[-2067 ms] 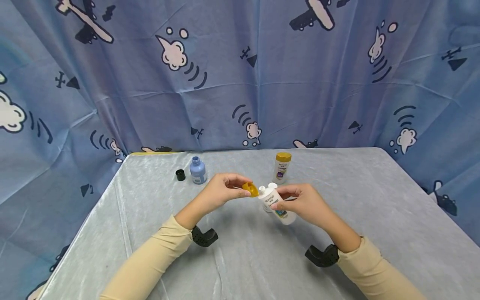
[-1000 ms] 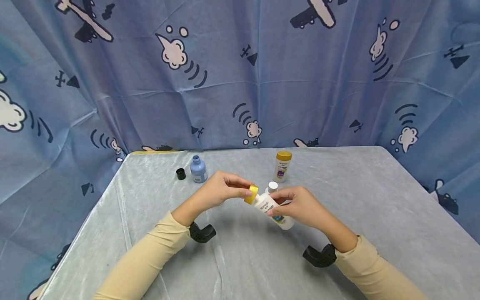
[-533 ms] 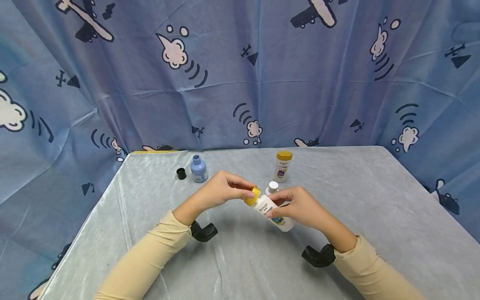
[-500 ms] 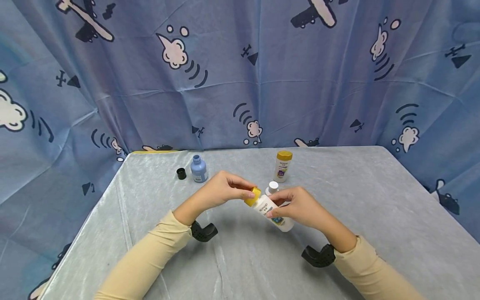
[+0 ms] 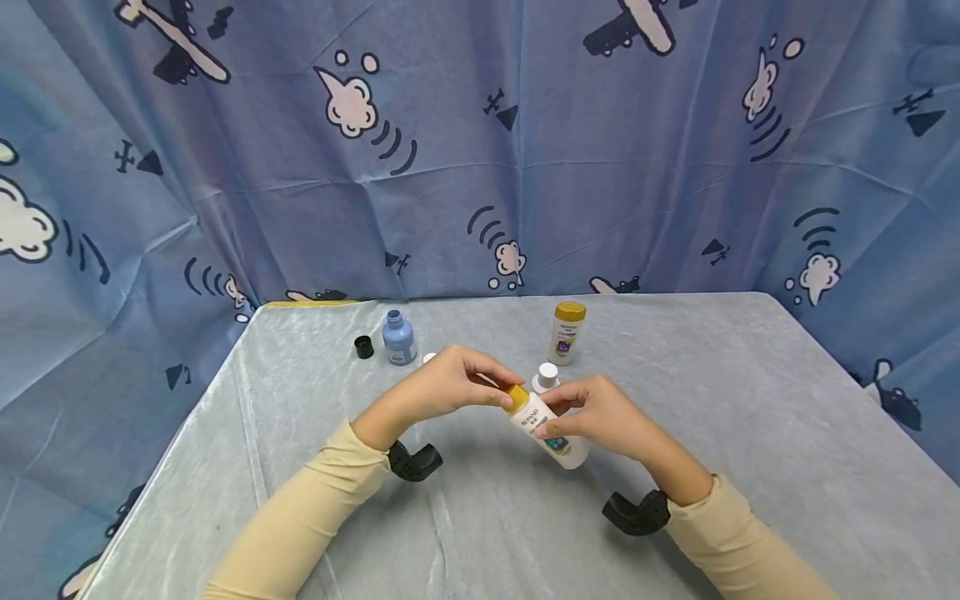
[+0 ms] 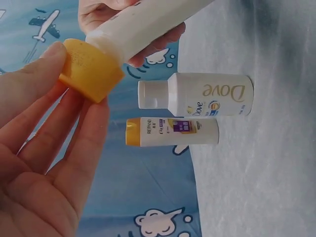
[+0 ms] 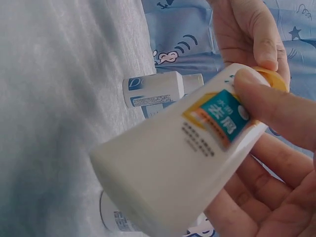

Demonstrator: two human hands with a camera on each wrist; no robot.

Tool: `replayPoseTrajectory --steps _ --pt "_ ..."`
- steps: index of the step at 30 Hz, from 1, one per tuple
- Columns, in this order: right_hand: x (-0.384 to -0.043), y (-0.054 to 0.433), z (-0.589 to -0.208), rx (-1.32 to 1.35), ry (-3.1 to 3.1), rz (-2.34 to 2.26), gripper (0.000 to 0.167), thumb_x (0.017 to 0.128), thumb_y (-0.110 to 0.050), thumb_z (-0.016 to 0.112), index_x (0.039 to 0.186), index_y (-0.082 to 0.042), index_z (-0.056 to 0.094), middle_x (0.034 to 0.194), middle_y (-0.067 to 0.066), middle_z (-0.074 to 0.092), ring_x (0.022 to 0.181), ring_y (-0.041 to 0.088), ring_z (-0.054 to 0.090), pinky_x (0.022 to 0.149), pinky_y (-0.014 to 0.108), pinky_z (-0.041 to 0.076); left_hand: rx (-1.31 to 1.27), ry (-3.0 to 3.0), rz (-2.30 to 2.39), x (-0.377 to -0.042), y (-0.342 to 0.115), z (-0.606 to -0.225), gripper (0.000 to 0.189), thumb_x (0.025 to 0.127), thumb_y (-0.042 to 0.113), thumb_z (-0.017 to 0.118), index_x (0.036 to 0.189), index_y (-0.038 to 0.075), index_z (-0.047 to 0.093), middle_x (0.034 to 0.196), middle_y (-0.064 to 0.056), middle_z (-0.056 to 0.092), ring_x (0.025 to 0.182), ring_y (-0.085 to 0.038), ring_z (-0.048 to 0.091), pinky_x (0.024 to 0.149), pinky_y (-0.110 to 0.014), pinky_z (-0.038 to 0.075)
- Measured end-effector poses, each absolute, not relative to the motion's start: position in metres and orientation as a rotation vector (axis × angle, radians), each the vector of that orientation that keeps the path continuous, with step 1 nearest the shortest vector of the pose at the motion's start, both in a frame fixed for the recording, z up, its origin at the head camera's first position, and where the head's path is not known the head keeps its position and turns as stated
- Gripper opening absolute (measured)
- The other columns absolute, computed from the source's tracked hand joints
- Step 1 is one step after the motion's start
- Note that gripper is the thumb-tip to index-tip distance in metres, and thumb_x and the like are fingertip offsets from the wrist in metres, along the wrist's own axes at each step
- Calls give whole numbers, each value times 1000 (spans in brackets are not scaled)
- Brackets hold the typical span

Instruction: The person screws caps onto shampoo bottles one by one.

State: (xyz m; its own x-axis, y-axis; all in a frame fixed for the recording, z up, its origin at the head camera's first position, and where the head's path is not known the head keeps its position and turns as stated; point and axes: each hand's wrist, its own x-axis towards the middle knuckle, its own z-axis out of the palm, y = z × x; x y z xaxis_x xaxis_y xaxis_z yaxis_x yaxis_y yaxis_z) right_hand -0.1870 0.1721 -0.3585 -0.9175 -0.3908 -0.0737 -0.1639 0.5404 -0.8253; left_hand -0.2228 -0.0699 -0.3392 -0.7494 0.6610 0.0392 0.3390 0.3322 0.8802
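Observation:
My right hand [image 5: 600, 417] holds a white shampoo bottle [image 5: 557, 446], tilted with its top towards the left hand. In the right wrist view its thumb lies along the teal and orange label [image 7: 227, 118] and its fingers are behind. My left hand [image 5: 453, 387] pinches the yellow cap [image 5: 517, 397] at the bottle's top. In the left wrist view the thumb is on one side of the cap [image 6: 91, 70] and the fingertips are at its lower edge. The bottle's neck is covered by the cap. A white Dove bottle [image 6: 212, 94] stands upright just behind the hands.
A second shampoo bottle with a gold cap [image 5: 567, 333] stands farther back. Left of the hands are an uncapped blue bottle [image 5: 399, 340] and a loose black cap [image 5: 363, 347]. A small white thing [image 5: 429, 357] shows partly behind my left hand. A patterned blue curtain [image 5: 450, 167] hangs behind the table.
The yellow cap, first held apart from the bottle's bare neck with its hollow side showing, has come onto the neck. My left hand has moved slightly right; my right hand keeps its hold.

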Motion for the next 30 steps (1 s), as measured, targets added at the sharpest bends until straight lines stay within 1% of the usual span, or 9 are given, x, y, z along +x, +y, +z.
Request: replayPoseTrajectory --steps 3,7,13,17,19,22,24,26,30 --pt "-187 173 -361 -470 2507 -1345 37 77 -22 86 107 -3 76 89 6 76 84 16 66 73 30 55 917 2269 1387 -222 -70 -340 32 87 13 77 115 1 73 113 -12 75 94 -4 68 80 -21 57" --pt "-187 173 -362 -481 2486 -1375 36 78 -21 85 107 -2 76 91 7 76 85 15 66 74 29 55 966 2284 1380 -222 -70 -341 30 88 11 75 116 0 73 115 -12 74 99 -9 69 84 -22 57" --pt "-187 174 -363 -441 2465 -1401 36 78 -19 84 108 -1 75 93 9 76 86 15 66 75 29 55 1103 2381 1296 -219 -68 -339 27 87 11 76 114 5 75 117 -9 74 111 -18 68 90 -23 56" --pt "-187 174 -365 -425 2466 -1407 36 78 -20 84 108 -1 75 93 8 75 86 15 66 75 29 55 1101 2390 1294 -218 -68 -340 29 87 12 76 116 7 74 119 -7 73 115 -19 66 92 -25 55" --pt "-187 174 -365 -421 2470 -1415 36 79 -20 84 109 -1 75 92 8 75 87 16 65 74 30 55 1045 2387 1311 -217 -69 -340 35 87 15 77 121 11 72 125 -5 71 119 -20 64 97 -27 53" --pt "-187 174 -366 -415 2476 -1427 37 79 -20 84 110 -1 75 93 8 75 88 16 65 74 30 55 924 2402 1383 -217 -69 -338 48 84 21 81 129 15 68 133 -2 67 124 -21 61 104 -31 50" --pt "-187 175 -366 -409 2485 -1430 38 79 -21 84 111 -1 75 94 8 75 89 16 65 74 30 55 834 2421 1439 -216 -69 -336 52 81 24 83 130 17 66 135 -1 65 124 -22 61 105 -33 50" --pt "-187 175 -366 -404 2494 -1429 39 79 -21 84 111 -2 75 94 8 75 90 16 65 75 30 55 758 2445 1478 -216 -68 -335 51 82 26 83 129 15 67 131 -3 67 118 -22 65 100 -34 53" --pt "-186 175 -366 -402 2500 -1435 38 78 -21 84 111 -3 75 94 8 75 92 16 64 75 31 54 582 2490 1460 -215 -64 -338 43 86 33 78 122 12 71 117 -5 74 105 -19 70 90 -34 57"
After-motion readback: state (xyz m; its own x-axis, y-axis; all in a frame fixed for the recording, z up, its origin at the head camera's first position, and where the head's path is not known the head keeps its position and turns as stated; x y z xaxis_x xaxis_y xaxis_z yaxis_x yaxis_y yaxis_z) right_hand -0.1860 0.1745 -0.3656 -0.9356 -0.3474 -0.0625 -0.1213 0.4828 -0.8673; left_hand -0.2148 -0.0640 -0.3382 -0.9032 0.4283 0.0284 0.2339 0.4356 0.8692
